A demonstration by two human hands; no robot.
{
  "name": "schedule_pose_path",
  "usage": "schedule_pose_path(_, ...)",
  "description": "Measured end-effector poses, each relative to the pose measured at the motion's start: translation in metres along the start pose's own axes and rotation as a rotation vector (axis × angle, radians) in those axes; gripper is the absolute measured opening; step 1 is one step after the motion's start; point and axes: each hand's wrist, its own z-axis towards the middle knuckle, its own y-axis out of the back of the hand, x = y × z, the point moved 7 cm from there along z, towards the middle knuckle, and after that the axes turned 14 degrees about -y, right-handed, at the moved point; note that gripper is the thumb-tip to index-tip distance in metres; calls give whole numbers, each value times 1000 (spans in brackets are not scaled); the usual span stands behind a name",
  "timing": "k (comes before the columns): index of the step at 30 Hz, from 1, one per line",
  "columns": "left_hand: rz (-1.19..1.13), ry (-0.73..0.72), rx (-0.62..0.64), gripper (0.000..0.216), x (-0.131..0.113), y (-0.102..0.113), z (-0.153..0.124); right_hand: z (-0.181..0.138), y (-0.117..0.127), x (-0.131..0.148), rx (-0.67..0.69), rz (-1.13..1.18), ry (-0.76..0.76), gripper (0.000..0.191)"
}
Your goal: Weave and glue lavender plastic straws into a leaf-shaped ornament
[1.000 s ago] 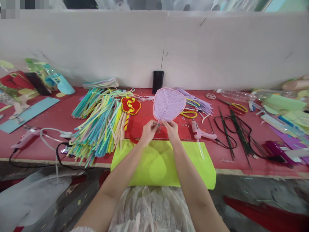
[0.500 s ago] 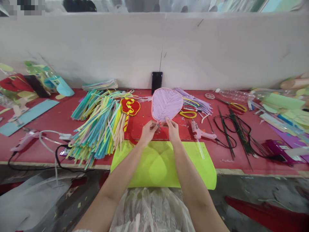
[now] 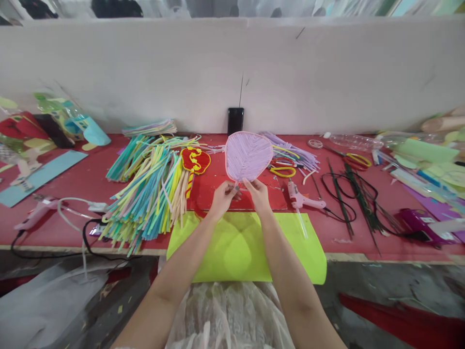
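A lilac fan (image 3: 248,156) made of pipe cleaners, with a pink rim, is held up over the red board (image 3: 214,194). My left hand (image 3: 224,196) pinches its lower end, where a short stem shows. The fingers of my right hand (image 3: 257,193) are closed on its bottom edge, just right of the stem. Left of the fan lies a small red and yellow fan (image 3: 195,161) with a striped yellow and red handle. Below my wrists a lime-green sheet (image 3: 236,247) hangs over the table's front edge.
Piles of coloured pipe cleaners (image 3: 145,194) lie left, lilac ones (image 3: 290,148) behind. A pink glue gun (image 3: 303,199), yellow-handled scissors (image 3: 283,171), dark wires (image 3: 358,198) and a purple device (image 3: 423,227) lie right. A phone (image 3: 236,120) leans on the white partition (image 3: 145,72).
The lilac fan has shifted slightly left. My right hand's fingers have moved a little left along its bottom edge, closer to my left hand.
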Motion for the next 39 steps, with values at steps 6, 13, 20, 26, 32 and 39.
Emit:
schedule_pose_path(6,9,-2,7,45,-1,-3,-1,0,-2,-3,32,12,-3,39)
schedule_pose_path(13,-22,32,32,48,-3,-5,-1,-2,0,1,2,-41,43,38)
schedule_pose_path(20,-15,36,37,44,-3,-7,-1,-2,1,-3,-16,-14,-1,39)
schedule_pose_path(26,-36,36,35,44,-1,-7,0,0,-1,-4,12,-9,14,38)
schedule_pose_path(32,-68,84,10,42,3,-4,-1,-2,0,4,0,4,33,40)
schedule_pose_path(39,-103,114,43,41,3,-8,-3,-1,2,0,-24,-17,0,42)
